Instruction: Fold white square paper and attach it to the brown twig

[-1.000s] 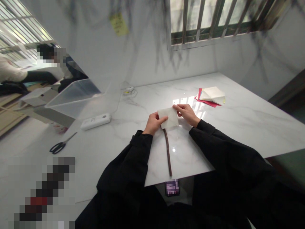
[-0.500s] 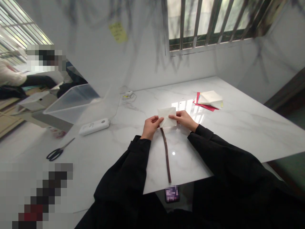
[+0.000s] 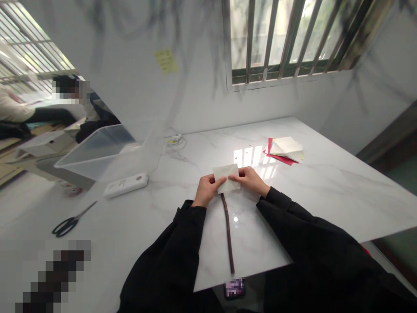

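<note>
A small sheet of cream paper [image 3: 232, 186] is held up between both hands over the white marble-patterned table [image 3: 176, 169]. My left hand [image 3: 207, 189] pinches its left side, thumb on the front and fingers behind. On the right side, my right hand [image 3: 253, 180] grips it the same way, and the two thumb tips nearly meet at the middle. Faint crease lines show on the paper. Below it a thin dark brown stick [image 3: 228, 230] lies lengthwise on the table, its far end reaching close under the paper's lower edge.
Cream, red and yellow papers [image 3: 285, 148] lie stacked at the back right. On the left are black-handled scissors [image 3: 70, 222], a white oblong device [image 3: 126, 185] and a clear plastic bin [image 3: 94, 145]. A small cabled device [image 3: 176, 138] sits by the wall. Another person [image 3: 19, 106] sits far left.
The camera view has tilted up, so everything appears lower. Both hands still hold the paper, and my left thumb has slid inward towards its middle.
</note>
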`<action>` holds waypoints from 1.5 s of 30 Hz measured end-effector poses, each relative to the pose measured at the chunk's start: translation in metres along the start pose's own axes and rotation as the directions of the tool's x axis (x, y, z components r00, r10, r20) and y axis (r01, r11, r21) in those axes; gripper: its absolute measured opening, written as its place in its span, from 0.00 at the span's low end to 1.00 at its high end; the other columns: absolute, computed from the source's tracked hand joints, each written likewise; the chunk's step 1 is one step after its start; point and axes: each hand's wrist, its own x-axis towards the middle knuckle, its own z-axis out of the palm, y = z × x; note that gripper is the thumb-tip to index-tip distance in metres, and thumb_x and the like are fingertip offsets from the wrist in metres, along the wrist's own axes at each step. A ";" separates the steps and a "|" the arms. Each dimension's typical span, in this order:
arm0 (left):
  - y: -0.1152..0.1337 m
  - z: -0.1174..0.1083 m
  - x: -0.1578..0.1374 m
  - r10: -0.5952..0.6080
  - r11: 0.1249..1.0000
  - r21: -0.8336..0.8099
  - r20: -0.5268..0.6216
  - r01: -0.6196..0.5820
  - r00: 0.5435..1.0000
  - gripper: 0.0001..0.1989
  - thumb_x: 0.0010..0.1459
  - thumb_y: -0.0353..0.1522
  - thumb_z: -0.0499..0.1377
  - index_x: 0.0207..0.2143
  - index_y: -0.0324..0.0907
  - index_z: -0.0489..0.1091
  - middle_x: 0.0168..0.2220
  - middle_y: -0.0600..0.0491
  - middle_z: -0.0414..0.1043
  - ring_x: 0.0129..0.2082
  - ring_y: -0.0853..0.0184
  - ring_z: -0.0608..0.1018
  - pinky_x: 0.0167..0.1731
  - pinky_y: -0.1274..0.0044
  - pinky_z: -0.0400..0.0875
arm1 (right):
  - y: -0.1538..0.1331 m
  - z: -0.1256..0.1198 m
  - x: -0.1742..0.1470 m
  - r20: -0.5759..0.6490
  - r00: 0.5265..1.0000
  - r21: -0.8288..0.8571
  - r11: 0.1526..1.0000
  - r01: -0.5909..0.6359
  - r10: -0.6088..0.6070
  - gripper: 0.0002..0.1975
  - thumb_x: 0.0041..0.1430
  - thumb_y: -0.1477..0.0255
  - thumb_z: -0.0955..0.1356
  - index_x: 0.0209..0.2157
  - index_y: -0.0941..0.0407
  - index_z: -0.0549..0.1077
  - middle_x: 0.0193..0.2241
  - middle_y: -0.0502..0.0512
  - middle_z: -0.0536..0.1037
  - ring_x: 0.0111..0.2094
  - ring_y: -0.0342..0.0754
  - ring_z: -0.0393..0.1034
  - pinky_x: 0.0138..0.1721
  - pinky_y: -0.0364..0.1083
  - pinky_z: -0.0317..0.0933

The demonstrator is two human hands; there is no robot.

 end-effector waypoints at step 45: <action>-0.019 -0.008 0.020 0.236 0.972 0.057 -0.182 -0.230 0.954 0.30 0.48 0.51 0.74 0.41 0.34 0.81 0.42 0.40 0.85 0.39 0.56 0.84 0.42 0.69 0.78 | 0.033 -0.039 0.019 -0.247 0.968 0.034 0.998 0.059 -0.049 0.16 0.55 0.58 0.77 0.35 0.57 0.83 0.28 0.56 0.84 0.27 0.46 0.76 0.31 0.45 0.70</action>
